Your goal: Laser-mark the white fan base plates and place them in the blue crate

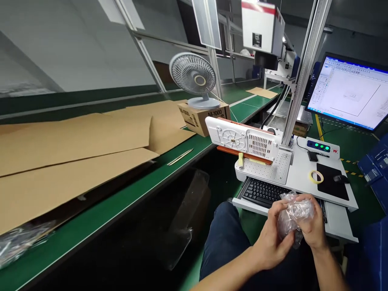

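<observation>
Both hands close round a crumpled ball of clear plastic film [291, 218] above my lap, just in front of the keyboard tray. My left hand [274, 236] grips it from the left, thumb below and fingers over the top. From the right, my right hand [313, 224] presses on the same film with its fingers bent over it. Behind them lies a black keyboard [263, 192]. Farther back, a white plastic panel [242, 139] with a round spoked pattern and a slotted vent stands tilted on an orange-brown support [224, 150] over the perforated metal plate [273, 167].
A marking-machine head [259, 30] hangs above the panel. At right are a monitor [348, 93], a tape roll [316, 176] and a mouse [341, 178]. At left, a green conveyor [145, 182] carries cardboard sheets [75, 141], and a fan [194, 76] on a box [197, 119].
</observation>
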The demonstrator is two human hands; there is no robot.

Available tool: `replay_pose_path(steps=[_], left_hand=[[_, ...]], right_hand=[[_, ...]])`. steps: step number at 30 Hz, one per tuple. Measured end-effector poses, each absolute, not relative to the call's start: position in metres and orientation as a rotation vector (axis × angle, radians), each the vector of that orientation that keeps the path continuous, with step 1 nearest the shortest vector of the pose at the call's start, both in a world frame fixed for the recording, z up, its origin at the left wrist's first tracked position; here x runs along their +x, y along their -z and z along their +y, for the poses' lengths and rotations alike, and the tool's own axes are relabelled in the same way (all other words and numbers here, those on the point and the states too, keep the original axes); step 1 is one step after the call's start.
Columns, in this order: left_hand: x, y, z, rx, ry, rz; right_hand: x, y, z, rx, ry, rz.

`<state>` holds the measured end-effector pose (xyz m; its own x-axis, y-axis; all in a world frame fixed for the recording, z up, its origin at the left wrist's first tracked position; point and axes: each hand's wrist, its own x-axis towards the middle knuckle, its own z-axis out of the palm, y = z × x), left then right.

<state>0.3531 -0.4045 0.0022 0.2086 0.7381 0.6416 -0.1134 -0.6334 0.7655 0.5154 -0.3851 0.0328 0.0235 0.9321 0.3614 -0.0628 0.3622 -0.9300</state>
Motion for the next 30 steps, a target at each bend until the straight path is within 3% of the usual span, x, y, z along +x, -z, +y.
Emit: replay_pose_path(steps=[6, 16, 23, 30], left_hand=[[0.331, -0.02, -0.393, 1.815, -1.423, 0.665], [0.263, 0.002, -0.338, 1.683, -1.072, 0.804], [0.181, -0.006, -0.259, 1.623, -1.138, 1.132], [0.111, 0.032, -0.18, 1.396, -1.191, 1.385]], right_hand=[[0.505, -0.018, -0.386, -0.975, -0.85, -1.045], [0.474, -0.008, -0.334, -1.167, -0.998, -0.923], [0.441, 0.007, -0.308, -1.157, -1.126, -1.103], [0.442, 0.019, -0.283, -1.195, -1.117, -1.201]])
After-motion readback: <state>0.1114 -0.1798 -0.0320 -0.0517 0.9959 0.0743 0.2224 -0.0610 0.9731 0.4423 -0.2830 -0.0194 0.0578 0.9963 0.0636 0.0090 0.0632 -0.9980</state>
